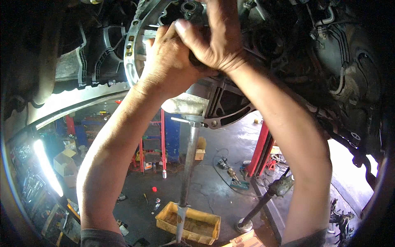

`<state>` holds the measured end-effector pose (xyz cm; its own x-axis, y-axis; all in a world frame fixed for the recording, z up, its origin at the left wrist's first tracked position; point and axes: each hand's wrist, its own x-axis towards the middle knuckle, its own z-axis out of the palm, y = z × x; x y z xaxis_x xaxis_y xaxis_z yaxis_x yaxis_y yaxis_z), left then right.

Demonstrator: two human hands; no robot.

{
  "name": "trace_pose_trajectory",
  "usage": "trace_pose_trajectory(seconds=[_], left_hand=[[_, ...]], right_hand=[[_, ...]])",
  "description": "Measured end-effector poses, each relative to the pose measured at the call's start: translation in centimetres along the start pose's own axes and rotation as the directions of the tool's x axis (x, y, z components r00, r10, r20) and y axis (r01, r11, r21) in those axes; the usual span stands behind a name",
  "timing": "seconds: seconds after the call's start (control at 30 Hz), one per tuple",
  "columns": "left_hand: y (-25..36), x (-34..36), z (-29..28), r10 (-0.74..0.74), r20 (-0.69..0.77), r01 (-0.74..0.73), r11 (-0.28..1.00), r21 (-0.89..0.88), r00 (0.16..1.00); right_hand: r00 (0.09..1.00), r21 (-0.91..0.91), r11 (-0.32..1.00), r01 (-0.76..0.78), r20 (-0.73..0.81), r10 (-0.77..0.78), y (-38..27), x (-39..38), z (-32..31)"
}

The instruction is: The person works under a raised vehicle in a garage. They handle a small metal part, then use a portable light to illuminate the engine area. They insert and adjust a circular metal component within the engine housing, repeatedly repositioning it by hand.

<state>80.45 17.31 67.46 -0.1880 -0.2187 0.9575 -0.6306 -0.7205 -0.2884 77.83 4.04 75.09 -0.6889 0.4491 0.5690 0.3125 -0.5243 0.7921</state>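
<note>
Overhead, a metal gearbox housing (131, 55) with a round, holed flange is at the vehicle's underside. My left hand (170, 55) is raised against it with bent fingers closed around something dark; what they grip is hidden. Beside and partly over it, my right hand (220, 43) reaches up with the thumb apart and the fingers stretched toward the top edge; they are slightly blurred. A dark, round part shows between the two hands, too covered to name. Below them, an upright steel jack post (190, 164) meets the lower casing (185, 105).
On the floor, a yellow tub (164, 220) stands around the post's foot. A lit work lamp (48, 166) is at the left. Further off are a red lift column (259, 150), a slanted support stand (263, 203), cardboard boxes (66, 162) and loose tools. Hoses and lines (341, 61) hang at the right.
</note>
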Motion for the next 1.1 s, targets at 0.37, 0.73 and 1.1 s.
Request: trace_pose_trajectory(seconds=[0.37,0.73,1.1], left_hand=[[0.0,-0.2,0.2,-0.043,0.01,0.043,0.999,-0.015,0.999],[-0.1,-0.2,-0.1,0.0,-0.041,0.003,0.997,0.075,0.999],[-1.1,-0.5,-1.2,0.105,-0.036,-0.108,0.989,-0.096,0.994]], right_hand=[[0.993,-0.099,0.995,0.005,0.117,0.007,0.4,0.0,-0.4],[0.991,-0.057,0.996,-0.067,0.111,0.073,-0.3,-1.3,0.2],[0.986,0.045,0.985,-0.165,0.026,0.164,-0.5,2.2,-7.8]])
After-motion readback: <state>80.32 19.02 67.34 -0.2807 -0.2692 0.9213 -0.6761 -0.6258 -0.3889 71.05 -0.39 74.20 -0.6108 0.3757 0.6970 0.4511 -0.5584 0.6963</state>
